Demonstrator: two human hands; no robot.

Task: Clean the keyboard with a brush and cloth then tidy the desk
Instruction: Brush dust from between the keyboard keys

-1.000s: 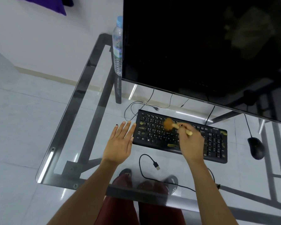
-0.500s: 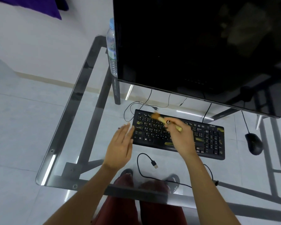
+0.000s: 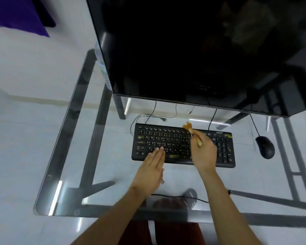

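Far left, upper corner: a purple cloth-like shape (image 3: 19, 15) hangs against the white wall, blurred. Below it, pale glossy floor tiles (image 3: 16, 147) show through and beside the desk.

The clear glass desk top on a grey metal frame (image 3: 64, 138) has rounded corners and bolt fixings at its near left edge. A transparent plastic water bottle (image 3: 102, 64) stands at the back left, mostly hidden behind the large black glossy monitor (image 3: 193, 50), which blocks the rear of the desk.

The black rectangular plastic keyboard with pale key legends (image 3: 166, 138) lies flat on the glass in front of the monitor; yellowish smudges mark several keys. Thin black cables (image 3: 154, 117) trail behind it.

The left hand (image 3: 149, 172) is flat, fingers straight and together, holding nothing, its fingertips resting on the keyboard's lower left keys. A black cable with a plug (image 3: 175, 196) lies partly under it.

The right hand (image 3: 204, 152) is closed around the small wooden-handled brush with tan bristles (image 3: 193, 132), bristles at the keyboard's top edge, right of centre.

Far right: a black matte oval mouse (image 3: 265, 146) sits on the glass, apart from the keyboard. Dark red trousers (image 3: 166, 234) and sandalled feet show beneath.
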